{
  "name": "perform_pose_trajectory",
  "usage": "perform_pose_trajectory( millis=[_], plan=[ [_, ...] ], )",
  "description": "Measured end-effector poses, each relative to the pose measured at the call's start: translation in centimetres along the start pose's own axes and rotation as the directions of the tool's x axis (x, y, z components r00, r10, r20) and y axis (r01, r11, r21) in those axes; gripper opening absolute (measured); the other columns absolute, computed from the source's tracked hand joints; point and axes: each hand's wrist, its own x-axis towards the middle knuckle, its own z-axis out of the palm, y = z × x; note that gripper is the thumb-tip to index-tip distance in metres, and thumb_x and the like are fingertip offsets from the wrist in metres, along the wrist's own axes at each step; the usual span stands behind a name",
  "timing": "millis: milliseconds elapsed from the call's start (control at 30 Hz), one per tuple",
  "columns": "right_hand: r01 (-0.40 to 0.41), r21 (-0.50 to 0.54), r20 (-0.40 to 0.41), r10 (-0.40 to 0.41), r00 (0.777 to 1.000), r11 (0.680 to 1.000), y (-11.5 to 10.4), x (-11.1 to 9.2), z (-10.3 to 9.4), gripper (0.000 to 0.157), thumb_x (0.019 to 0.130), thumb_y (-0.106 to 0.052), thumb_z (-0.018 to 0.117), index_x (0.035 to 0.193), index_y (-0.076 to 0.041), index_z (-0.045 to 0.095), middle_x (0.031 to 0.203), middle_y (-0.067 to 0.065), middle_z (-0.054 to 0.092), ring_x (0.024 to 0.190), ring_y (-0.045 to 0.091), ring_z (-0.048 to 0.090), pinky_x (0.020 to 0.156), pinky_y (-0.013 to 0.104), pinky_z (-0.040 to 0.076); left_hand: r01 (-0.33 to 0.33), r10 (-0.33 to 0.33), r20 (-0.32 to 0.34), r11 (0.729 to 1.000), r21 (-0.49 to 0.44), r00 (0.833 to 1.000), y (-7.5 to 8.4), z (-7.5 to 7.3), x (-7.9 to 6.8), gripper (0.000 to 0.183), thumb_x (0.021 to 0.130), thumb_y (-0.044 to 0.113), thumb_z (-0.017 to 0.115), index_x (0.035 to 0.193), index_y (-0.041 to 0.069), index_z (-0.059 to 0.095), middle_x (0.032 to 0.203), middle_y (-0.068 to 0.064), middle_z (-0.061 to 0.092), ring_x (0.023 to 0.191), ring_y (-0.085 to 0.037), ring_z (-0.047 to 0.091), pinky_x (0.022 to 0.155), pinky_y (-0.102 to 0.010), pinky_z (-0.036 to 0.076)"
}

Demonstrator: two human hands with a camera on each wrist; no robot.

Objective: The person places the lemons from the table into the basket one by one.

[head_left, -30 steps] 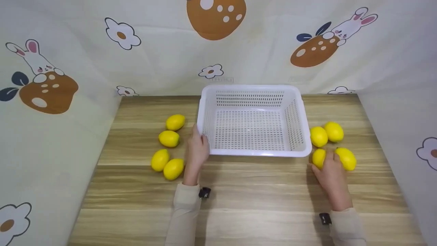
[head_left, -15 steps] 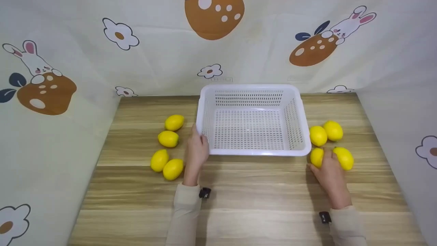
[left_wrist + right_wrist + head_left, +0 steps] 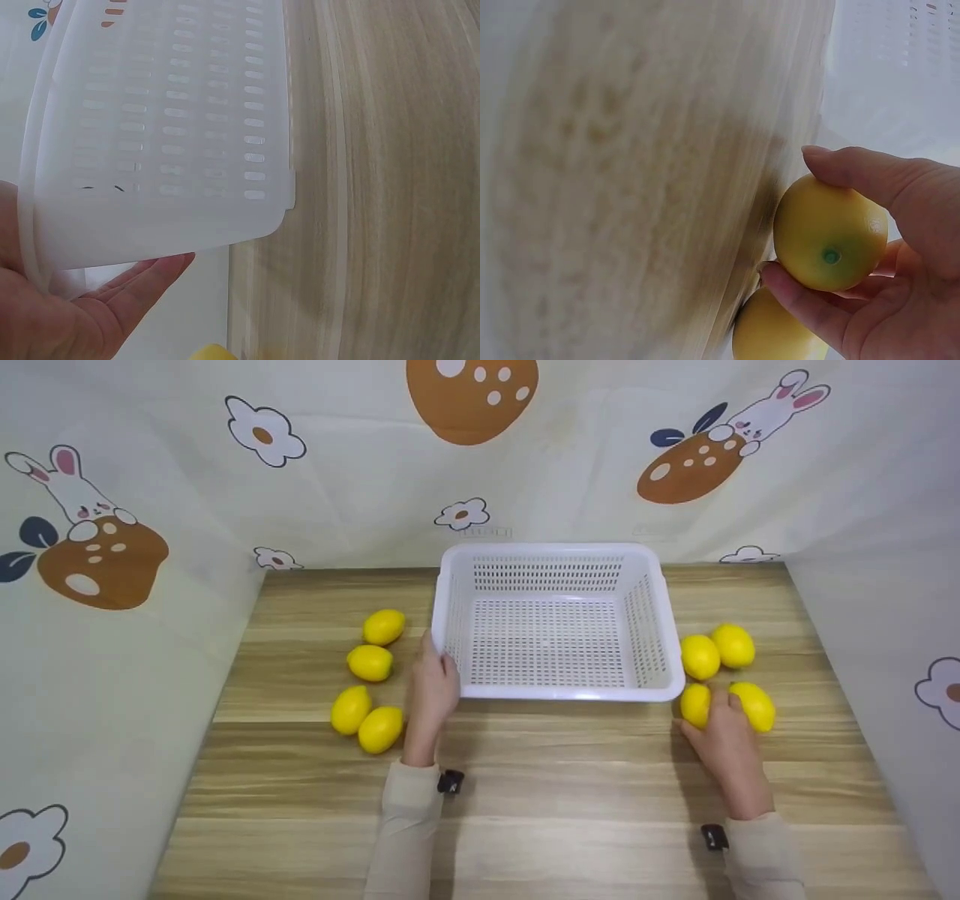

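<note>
A white perforated plastic basket (image 3: 559,692) stands on the wooden table against the back curtain. My left hand (image 3: 433,686) grips its front left corner, thumb at the rim; the left wrist view shows the hand (image 3: 71,319) around that rim. At the basket's front right, my right hand (image 3: 729,750) holds a lemon (image 3: 694,705) partly hidden by the fingers. The right wrist view shows this lemon (image 3: 831,232) between thumb and fingers, its green tip facing the camera. Another lemon (image 3: 754,706) lies just right of the fingers, and one more lemon (image 3: 769,330) shows below the hand.
Two lemons (image 3: 700,657) lie together behind my right hand, near the basket's right wall. Several lemons (image 3: 370,663) form a loose column left of my left hand. A printed curtain (image 3: 337,510) encloses the table (image 3: 570,795) at the back and sides.
The lemon in my right hand and the one to its right have shifted very slightly left. My left hand and the basket keep their places.
</note>
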Motion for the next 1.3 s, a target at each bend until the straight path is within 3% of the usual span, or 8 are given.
perform_pose_trajectory(
  millis=[133, 367, 700, 1133, 1300],
  plan=[
    [0.007, 0.008, -0.011, -0.007, 1.000, 1.000, -0.1, -0.1, -0.1, 0.079, 0.090, -0.008, 0.077, 0.150, 0.017, 0.032, 0.132, 0.050, 0.044, 0.105, 0.059, 0.057, 0.095, 0.072, 0.047, 0.000, 0.000, -0.005, 1.000, 0.001, 1.000, 0.0, 0.0, 0.0, 0.054, 0.108, 0.003, 0.044, 0.159, -0.011, 0.030, 0.153, -0.035, 0.048, 0.136, -0.041, 0.057, 0.112, -0.053, 0.048],
    [-0.019, 0.026, 0.010, 0.019, 1.000, 0.999, -0.4, -0.4, -0.3, 0.075, 0.093, -0.009, 0.075, 0.151, 0.012, 0.033, 0.135, 0.047, 0.043, 0.106, 0.059, 0.056, 0.094, 0.073, 0.047, -0.059, 0.058, -0.036, 0.998, -0.017, 0.998, -0.2, 0.2, 0.0, 0.052, 0.105, -0.001, 0.044, 0.154, -0.016, 0.033, 0.136, -0.040, 0.059, 0.112, -0.044, 0.067, 0.095, -0.057, 0.056],
    [0.006, 0.013, 0.022, -0.007, 1.000, 1.000, -0.9, -0.7, -1.1, 0.077, 0.093, -0.011, 0.078, 0.151, 0.014, 0.034, 0.128, 0.043, 0.048, 0.103, 0.051, 0.055, 0.092, 0.068, 0.050, -0.044, 0.044, -0.021, 0.999, -0.004, 0.999, -0.2, 0.2, 0.0, 0.053, 0.106, 0.000, 0.044, 0.156, -0.016, 0.031, 0.144, -0.040, 0.053, 0.125, -0.045, 0.062, 0.105, -0.056, 0.051],
    [0.034, -0.001, 0.036, -0.033, 0.999, 0.999, -1.7, -1.0, -2.2, 0.078, 0.093, -0.014, 0.079, 0.148, 0.018, 0.034, 0.125, 0.042, 0.048, 0.102, 0.051, 0.054, 0.090, 0.068, 0.049, 0.010, -0.011, 0.009, 0.999, 0.052, 1.000, 0.5, 0.0, 0.1, 0.055, 0.108, 0.002, 0.044, 0.158, -0.015, 0.027, 0.150, -0.038, 0.049, 0.131, -0.044, 0.059, 0.108, -0.054, 0.050],
    [0.063, 0.013, 0.011, -0.063, 0.998, 0.998, -1.7, -1.2, -2.4, 0.078, 0.092, -0.010, 0.080, 0.149, 0.017, 0.034, 0.128, 0.043, 0.048, 0.103, 0.053, 0.055, 0.092, 0.070, 0.049, -0.001, 0.000, 0.011, 0.999, 0.053, 1.000, 0.5, 0.1, 0.1, 0.054, 0.108, 0.000, 0.043, 0.157, -0.017, 0.026, 0.144, -0.040, 0.052, 0.125, -0.045, 0.063, 0.104, -0.054, 0.053]
  ],
)
